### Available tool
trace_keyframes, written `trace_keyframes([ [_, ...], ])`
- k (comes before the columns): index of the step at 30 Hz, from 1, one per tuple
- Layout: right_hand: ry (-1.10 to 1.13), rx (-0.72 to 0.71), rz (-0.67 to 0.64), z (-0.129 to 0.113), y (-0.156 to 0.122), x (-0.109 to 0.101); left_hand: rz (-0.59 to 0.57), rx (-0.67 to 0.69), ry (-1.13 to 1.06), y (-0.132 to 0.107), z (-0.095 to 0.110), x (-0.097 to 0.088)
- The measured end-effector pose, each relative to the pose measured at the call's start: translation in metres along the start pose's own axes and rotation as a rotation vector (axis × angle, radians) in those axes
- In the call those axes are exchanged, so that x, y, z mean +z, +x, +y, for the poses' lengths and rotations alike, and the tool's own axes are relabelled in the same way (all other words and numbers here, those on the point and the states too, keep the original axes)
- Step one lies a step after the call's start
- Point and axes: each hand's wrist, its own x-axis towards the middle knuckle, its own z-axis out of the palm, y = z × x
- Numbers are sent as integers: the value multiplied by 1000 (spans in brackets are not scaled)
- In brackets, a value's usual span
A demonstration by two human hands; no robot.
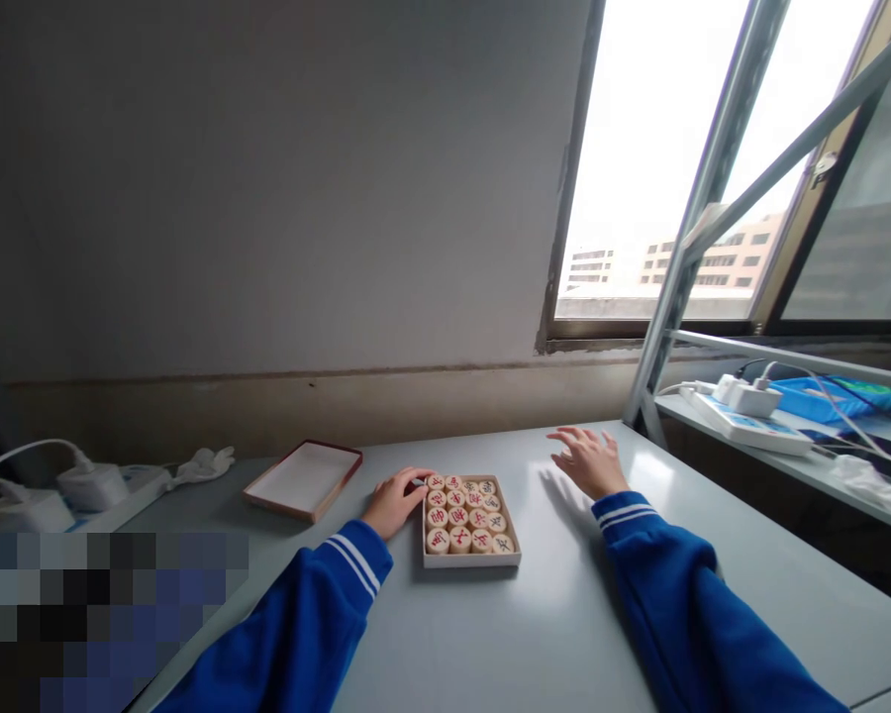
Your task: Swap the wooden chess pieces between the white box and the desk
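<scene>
A shallow open box [472,560] sits on the grey desk, filled with rows of round wooden xiangqi pieces [458,517]. Most of the pieces have red characters; those along the right side look darker. My left hand [395,503] is at the box's left side, its fingers curled at the far left corner and its thumb by the left wall. To the right of the box, my right hand [588,463] hovers over the desk, fingers spread and holding nothing.
The box lid [304,479] lies upturned on the desk at the left. Behind it, a power strip with white chargers [93,487] stands near the wall. A metal frame [664,317] rises at the right, beside a shelf with another power strip [749,421] and a blue tray [824,396].
</scene>
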Motion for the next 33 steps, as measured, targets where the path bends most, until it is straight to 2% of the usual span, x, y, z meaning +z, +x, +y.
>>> trace_keyframes([
  [2,188,-187,-66,-21,-1,-6,-1,2,2,0,0,0],
  [5,404,-445,-245,-64,-8,-11,-6,13,6,1,-1,0],
  [7,438,-518,-320,-86,-15,-12,-4,23,13,1,-3,0],
  [10,428,-529,-326,-99,-21,-11,0,34,16,2,-4,0],
  [15,404,-479,-285,-92,-19,-11,-3,34,11,1,-2,0],
  [19,362,-421,-212,-81,-12,-20,-13,26,15,1,-2,-1],
  [22,277,-316,-158,-58,-5,-31,-12,14,20,0,-1,0],
  [26,-2,-113,-282,-13,-1,-32,-24,0,18,0,-1,-1],
  [28,-137,-44,-255,2,-1,-28,-28,-1,15,0,0,-1],
  [30,-154,-36,-156,5,-1,-25,-18,11,21,0,0,-1],
  [32,-19,-91,-104,-6,-1,-26,-14,25,22,0,0,-1],
  [33,90,-147,-123,-16,-2,-28,-14,31,20,0,0,-1],
])
